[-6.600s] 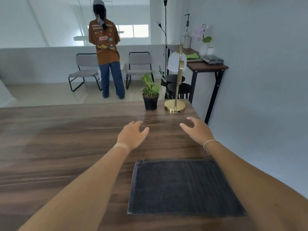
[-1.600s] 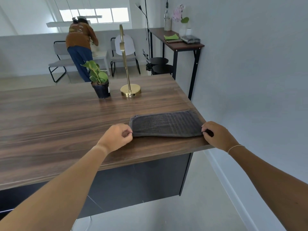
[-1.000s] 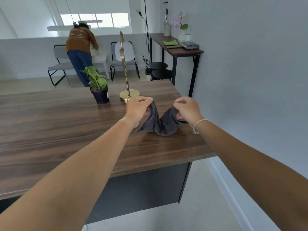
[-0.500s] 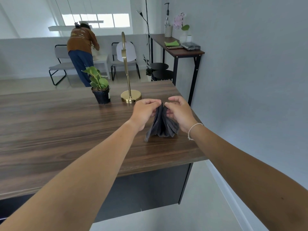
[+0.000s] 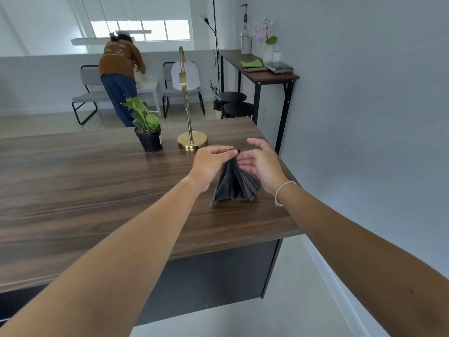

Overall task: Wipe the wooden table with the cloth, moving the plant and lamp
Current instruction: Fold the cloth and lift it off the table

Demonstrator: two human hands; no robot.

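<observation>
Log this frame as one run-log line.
step: folding cloth | left hand: pinching cloth top | right hand: open beside cloth | plant, lamp: unmoved | table: unwiped

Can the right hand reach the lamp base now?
Probably yes. The right hand is open beside the cloth, which the left hand pinches at the top. The lamp base stands just beyond, with nothing between them.

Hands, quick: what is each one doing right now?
Left hand: shut, pinching the top of the folded cloth.
Right hand: open beside the cloth, not gripping.
</observation>
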